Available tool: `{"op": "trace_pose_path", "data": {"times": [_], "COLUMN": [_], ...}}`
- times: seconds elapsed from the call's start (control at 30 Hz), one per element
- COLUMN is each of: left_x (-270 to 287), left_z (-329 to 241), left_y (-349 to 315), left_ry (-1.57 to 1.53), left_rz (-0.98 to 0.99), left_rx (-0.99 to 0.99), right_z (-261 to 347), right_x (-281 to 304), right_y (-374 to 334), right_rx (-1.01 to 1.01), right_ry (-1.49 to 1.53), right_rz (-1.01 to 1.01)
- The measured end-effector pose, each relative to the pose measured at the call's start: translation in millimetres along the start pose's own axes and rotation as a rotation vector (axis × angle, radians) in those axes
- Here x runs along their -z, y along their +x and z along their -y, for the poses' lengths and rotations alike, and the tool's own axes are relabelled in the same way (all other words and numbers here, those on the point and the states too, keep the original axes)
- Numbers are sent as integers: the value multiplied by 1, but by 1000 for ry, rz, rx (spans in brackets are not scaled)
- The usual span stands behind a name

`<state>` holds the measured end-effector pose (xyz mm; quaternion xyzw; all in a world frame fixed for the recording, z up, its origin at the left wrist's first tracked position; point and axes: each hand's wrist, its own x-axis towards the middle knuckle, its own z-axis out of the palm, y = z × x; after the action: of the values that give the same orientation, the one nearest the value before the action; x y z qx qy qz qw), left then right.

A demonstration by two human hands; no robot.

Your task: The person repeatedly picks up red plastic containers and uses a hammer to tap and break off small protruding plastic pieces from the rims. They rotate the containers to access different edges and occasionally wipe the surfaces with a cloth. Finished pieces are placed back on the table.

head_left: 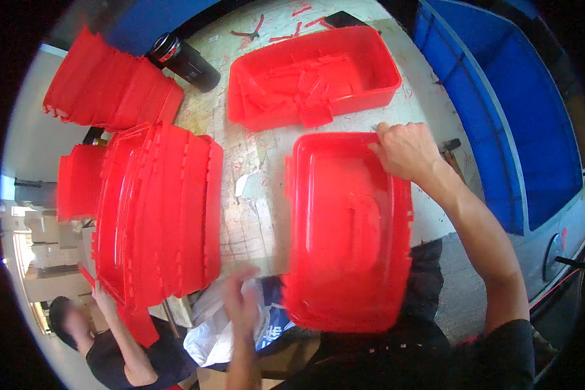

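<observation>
A glossy red plastic box (344,260), rounded at the corners, is tilted up at the table's near edge, with a raised shape on its middle. My right hand (406,149) grips its far right corner, thumb over the rim. Lower left of it, my left hand (240,304) is slightly blurred and apart from the box, fingers stretched out and nothing visible in them. Left of that hand rises a tall stack of nested red boxes (195,214). Beyond the held box stands another red box (364,101) with red plastic scraps (315,88) inside.
More stacked red boxes (110,84) stand far left, beside a black bottle (192,65). Red-handled pliers (250,29) and loose scraps lie at the back. Blue bins (494,130) line the right. A co-worker (127,344) holds a red part at lower left, near a white bag (211,325).
</observation>
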<state>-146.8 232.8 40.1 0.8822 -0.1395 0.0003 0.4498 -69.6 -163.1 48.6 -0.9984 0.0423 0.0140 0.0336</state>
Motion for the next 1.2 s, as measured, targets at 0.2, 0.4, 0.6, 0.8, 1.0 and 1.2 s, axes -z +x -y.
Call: {"op": "trace_pose_path", "data": {"times": [0.2, 0.4, 0.6, 0.8, 1.0, 1.2], "left_x": [-29, 127, 47, 34, -52, -187], "left_z": [46, -97, -221, -202, -71, -16], "left_y": [-145, -30, 109, 127, -10, -64], "left_ry": [-381, 69, 45, -292, -1045, -189], "left_rz": [-329, -198, 607, 333, -329, -186], "left_rx": [95, -41, -550, -610, 63, -130], "right_z": [8, 30, 89, 86, 94, 74], "right_x": [-7, -61, -118, -126, -124, -107], "right_y": [-64, -177, -253, -245, -240, -244], "right_rx": [19, -133, -752, -761, -747, -722], "right_ry": [130, 1061, 2031, 2193, 2096, 1943], "right_rz": [72, 356, 642, 333, 270, 417]}}
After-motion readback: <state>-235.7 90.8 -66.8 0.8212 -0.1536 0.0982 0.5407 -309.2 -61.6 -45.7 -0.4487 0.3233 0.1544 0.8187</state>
